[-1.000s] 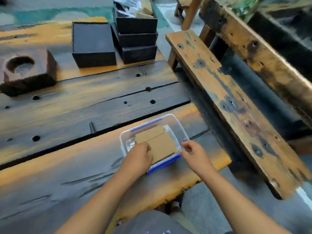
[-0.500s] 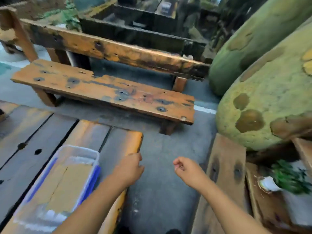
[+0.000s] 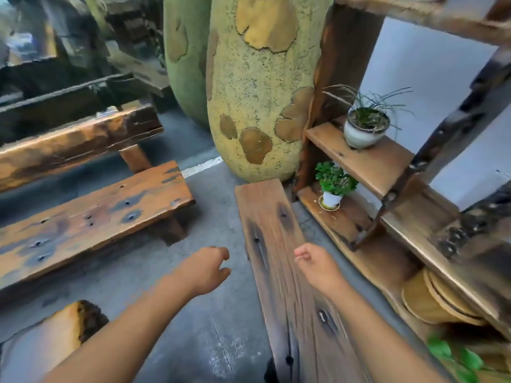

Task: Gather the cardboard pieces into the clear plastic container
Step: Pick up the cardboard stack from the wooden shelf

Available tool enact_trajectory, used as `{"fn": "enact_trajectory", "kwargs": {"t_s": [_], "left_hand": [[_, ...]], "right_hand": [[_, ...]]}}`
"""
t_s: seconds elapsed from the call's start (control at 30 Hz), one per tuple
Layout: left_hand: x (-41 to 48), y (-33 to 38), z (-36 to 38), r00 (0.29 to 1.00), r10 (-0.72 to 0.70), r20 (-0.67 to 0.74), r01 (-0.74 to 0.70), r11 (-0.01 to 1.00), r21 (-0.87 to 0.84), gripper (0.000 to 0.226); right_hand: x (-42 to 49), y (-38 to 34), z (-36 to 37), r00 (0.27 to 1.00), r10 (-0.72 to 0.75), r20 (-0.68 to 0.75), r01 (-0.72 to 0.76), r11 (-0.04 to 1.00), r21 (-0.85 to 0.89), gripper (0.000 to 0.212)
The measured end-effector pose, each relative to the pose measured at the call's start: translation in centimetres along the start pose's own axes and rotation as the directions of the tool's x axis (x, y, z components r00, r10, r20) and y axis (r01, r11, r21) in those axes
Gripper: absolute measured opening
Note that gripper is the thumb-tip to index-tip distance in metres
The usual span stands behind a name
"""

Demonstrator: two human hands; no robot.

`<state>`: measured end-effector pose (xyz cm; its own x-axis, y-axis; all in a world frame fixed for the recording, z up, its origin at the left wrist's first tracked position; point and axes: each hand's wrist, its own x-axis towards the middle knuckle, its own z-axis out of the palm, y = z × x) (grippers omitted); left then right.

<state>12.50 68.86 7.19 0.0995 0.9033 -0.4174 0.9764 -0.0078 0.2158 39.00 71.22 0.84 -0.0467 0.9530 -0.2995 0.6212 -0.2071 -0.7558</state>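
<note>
The clear plastic container and the cardboard pieces are out of the head view. My left hand [image 3: 206,269] hangs over the grey floor with its fingers loosely curled and holds nothing. Over a wooden plank [image 3: 279,272] my right hand [image 3: 315,262] is held in a loose fist, also with nothing in it. Only a corner of the wooden table [image 3: 59,331] shows at the bottom left.
A low wooden bench [image 3: 91,217] stands at left with a higher beam behind it. A large yellow-green speckled form [image 3: 257,87] rises ahead. At right a wooden shelf [image 3: 367,161] carries two potted plants [image 3: 365,125], [image 3: 333,186]. Grey floor [image 3: 193,341] lies between.
The view has swung to the right, away from the table; the container with cardboard left the frame. Both hands came off the container and now hang bare over the floor and plank.
</note>
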Motion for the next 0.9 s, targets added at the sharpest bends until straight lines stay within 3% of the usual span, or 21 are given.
{"fn": "enact_trajectory", "kwargs": {"t_s": [0.17, 0.3, 0.63, 0.77, 0.9], "left_hand": [[6.6, 9.0, -2.5, 0.976, 0.216, 0.030, -0.218, 0.962, 0.162, 0.035], [10.8, 17.2, -3.2, 0.907, 0.409, 0.102, -0.421, 0.885, 0.199, 0.035], [16.8, 31.4, -8.0, 0.583, 0.798, 0.151, -0.811, 0.560, 0.170, 0.026], [18.3, 34.9, -11.4, 0.506, 0.853, 0.128, -0.855, 0.476, 0.209, 0.029], [19.0, 39.3, -16.3, 0.440, 0.895, 0.072, -0.876, 0.409, 0.257, 0.034]], "right_hand": [[-1.3, 5.1, -7.5, 0.974, 0.148, -0.170, -0.117, 0.977, 0.180, 0.015], [-3.1, 7.2, -12.8, 0.888, 0.279, -0.366, -0.153, 0.929, 0.336, 0.021], [-4.8, 3.0, -22.0, 0.673, 0.386, -0.631, -0.327, 0.921, 0.214, 0.007], [-5.3, 0.7, -25.6, 0.681, 0.361, -0.637, -0.389, 0.916, 0.103, 0.004], [-7.2, -1.4, -30.5, 0.636, 0.342, -0.692, -0.431, 0.901, 0.049, 0.009]]}}
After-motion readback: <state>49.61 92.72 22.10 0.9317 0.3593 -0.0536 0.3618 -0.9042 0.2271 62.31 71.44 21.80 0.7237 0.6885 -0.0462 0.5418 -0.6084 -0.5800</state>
